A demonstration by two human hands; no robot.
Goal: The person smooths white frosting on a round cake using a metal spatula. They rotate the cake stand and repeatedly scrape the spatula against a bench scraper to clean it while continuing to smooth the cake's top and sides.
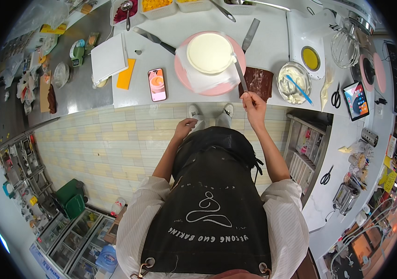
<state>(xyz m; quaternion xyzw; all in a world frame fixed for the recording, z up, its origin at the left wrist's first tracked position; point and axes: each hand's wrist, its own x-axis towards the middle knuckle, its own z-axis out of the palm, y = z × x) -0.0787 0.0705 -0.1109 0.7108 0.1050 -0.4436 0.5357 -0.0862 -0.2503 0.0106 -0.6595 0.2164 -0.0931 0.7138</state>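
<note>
A round cake covered in pale cream (209, 52) sits on a white sheet on a pink turntable (183, 71). My right hand (254, 104) grips the lower end of a metal palette knife (240, 75), whose upper end touches the cake's right edge with a dab of cream. My left hand (185, 127) hangs near my apron, below the counter edge, its fingers loosely curled and nothing seen in it. Right of the turntable lies a dark brown cloth (261, 83). Beyond it a bowl of white cream (292, 94) holds a blue spatula (299, 90).
A phone (157, 84) lies left of the turntable. Two more spatulas (149, 36) (251, 35) rest beside it. Fruit tubs (158, 13) line the back. A scale (306, 42), a filled piping bag (326, 89), scissors (336, 97) and a tablet (356, 101) are at the right.
</note>
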